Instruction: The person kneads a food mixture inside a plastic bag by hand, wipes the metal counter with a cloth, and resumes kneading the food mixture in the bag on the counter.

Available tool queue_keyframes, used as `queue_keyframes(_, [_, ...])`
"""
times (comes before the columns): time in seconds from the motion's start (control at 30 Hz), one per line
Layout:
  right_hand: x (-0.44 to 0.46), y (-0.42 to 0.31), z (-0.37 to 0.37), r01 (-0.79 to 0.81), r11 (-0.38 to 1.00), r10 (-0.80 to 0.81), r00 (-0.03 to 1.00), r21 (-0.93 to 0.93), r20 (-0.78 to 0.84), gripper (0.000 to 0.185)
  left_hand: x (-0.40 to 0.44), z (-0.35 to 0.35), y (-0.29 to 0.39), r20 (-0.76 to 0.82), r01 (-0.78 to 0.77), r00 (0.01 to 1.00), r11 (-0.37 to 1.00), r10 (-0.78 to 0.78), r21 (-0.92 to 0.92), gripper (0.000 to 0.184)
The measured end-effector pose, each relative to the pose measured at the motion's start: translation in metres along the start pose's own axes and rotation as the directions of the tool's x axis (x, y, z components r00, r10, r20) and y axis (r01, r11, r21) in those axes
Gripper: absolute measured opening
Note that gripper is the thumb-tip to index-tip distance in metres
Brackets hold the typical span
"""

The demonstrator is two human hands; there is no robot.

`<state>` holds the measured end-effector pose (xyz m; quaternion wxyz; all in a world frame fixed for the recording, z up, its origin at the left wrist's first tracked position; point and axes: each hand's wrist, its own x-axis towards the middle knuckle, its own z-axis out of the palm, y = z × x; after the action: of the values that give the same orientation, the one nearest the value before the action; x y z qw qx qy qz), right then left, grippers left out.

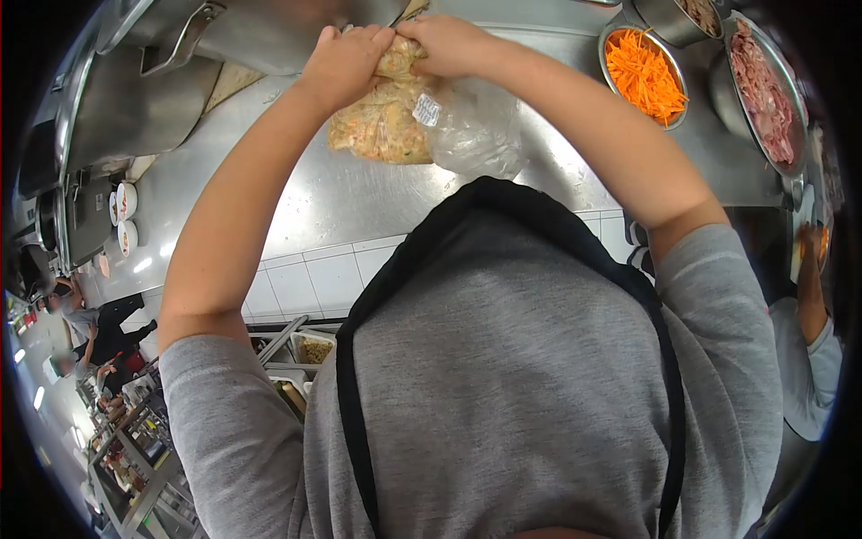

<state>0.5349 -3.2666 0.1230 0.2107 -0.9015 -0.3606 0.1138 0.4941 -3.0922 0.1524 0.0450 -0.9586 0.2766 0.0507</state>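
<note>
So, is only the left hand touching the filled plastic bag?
No, the left hand and the right hand both hold the upper part of the filled plastic bag.

A clear plastic bag [364, 112] is resting on the counter [305, 202], holding a pale yellow chopped mix [386, 139] with orange and green flecks. Its lower part is bulging wide and rounded, while its upper part is narrowing and bunching between the left hand [348, 63] and the right hand [446, 45], which are gripping it from either side. Some mix is showing there too. Just right of the filled part, loose plastic [480, 139] is lying crumpled and touching it; whether the two are forming one piece is staying unclear. A white printed label [426, 110] is sitting where they are meeting, slightly tilted.
</note>
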Motion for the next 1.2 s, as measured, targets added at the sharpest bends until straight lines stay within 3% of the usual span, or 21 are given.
queue_keyframes(0.03, [0.005, 0.005, -0.005, 0.001, 1.000, -0.001, 1.000, -0.004, -0.006, 0.053, 0.004, -0.003, -0.002, -0.006, -0.001, 1.000, 1.000, 0.001, 0.005, 0.050])
queue_keyframes(0.1, [0.013, 0.013, -0.019, -0.075, 0.977, 0.017, 0.960, 0.199, 0.278, 0.052, 0.010, -0.011, -0.007, 0.159, 0.050, 0.987, 0.993, -0.032, -0.111, 0.048])
queue_keyframes(0.23, [0.010, 0.027, -0.003, 0.083, 0.975, -0.119, 0.979, 0.208, 0.164, 0.048, 0.009, -0.006, -0.013, 0.247, 0.143, 0.964, 0.975, -0.098, -0.172, 0.046])
queue_keyframes(0.27, [0.002, 0.022, 0.005, 0.214, 0.977, -0.203, 0.939, 0.011, -0.279, 0.028, 0.002, 0.001, -0.012, 0.056, 0.162, 0.987, 0.965, -0.154, -0.206, 0.047])
queue_keyframes(0.3, [-0.005, 0.020, 0.007, 0.257, 0.961, -0.274, 0.837, -0.101, -0.473, 0.022, -0.004, 0.007, -0.011, -0.135, 0.174, 0.968, 0.955, -0.210, -0.239, 0.048])
queue_keyframes(0.33, [-0.013, 0.015, 0.007, 0.246, 0.944, -0.330, 0.692, -0.220, -0.642, 0.022, -0.011, 0.011, -0.004, -0.135, 0.177, 0.968, 0.955, -0.213, -0.238, 0.048])
queue_keyframes(0.37, [-0.024, 0.004, -0.005, 0.184, 0.963, -0.265, 0.770, -0.196, -0.580, 0.028, -0.020, 0.012, 0.006, -0.321, 0.143, 0.922, 0.960, -0.218, -0.242, 0.051])
queue_keyframes(0.4, [-0.036, -0.007, -0.015, 0.118, 0.977, -0.194, 0.838, -0.178, -0.511, 0.047, -0.029, 0.010, 0.014, -0.495, 0.109, 0.842, 0.965, -0.217, -0.239, 0.055])
queue_keyframes(0.43, [-0.048, -0.020, -0.021, 0.118, 0.977, -0.195, 0.838, -0.179, -0.510, 0.047, -0.042, 0.007, 0.022, -0.495, 0.109, 0.841, 0.965, -0.218, -0.240, 0.055])
queue_keyframes(0.5, [-0.074, -0.039, -0.025, 0.161, 0.987, -0.162, 0.984, -0.013, -0.071, 0.054, -0.068, 0.004, 0.042, -0.266, 0.102, 0.951, 0.973, -0.157, -0.209, 0.065])
queue_keyframes(0.6, [-0.095, -0.040, 0.007, 0.200, 0.980, -0.200, 0.980, -0.025, -0.004, 0.066, -0.093, 0.022, 0.058, -0.190, -0.007, 0.980, 0.950, -0.056, -0.313, 0.072])
queue_keyframes(0.67, [-0.093, -0.042, 0.022, 0.153, 0.988, -0.152, 0.988, 0.016, -0.020, 0.072, -0.093, 0.028, 0.064, -0.142, 0.046, 0.986, 0.951, -0.093, -0.306, 0.079])
queue_keyframes(0.83, [-0.089, -0.045, 0.034, 0.032, 0.982, -0.017, 0.996, 0.184, -0.082, 0.085, -0.079, 0.038, 0.068, -0.282, 0.076, 0.940, 0.926, -0.190, -0.370, 0.089])
queue_keyframes(1.03, [-0.075, -0.045, 0.043, 0.033, 0.991, -0.018, 0.993, 0.129, -0.118, 0.092, -0.065, 0.045, 0.050, -0.221, 0.149, 0.945, 0.918, -0.242, -0.366, 0.086])
queue_keyframes(1.13, [-0.063, -0.052, 0.033, -0.035, 0.999, 0.035, 0.996, 0.002, -0.085, 0.091, -0.057, 0.041, 0.046, -0.219, 0.133, 0.954, 0.942, -0.206, -0.307, 0.082])
queue_keyframes(1.2, [-0.060, -0.057, 0.023, -0.028, 0.980, 0.021, 0.999, -0.199, -0.036, 0.085, -0.056, 0.041, 0.044, -0.189, 0.131, 0.963, 0.945, -0.194, -0.300, 0.081])
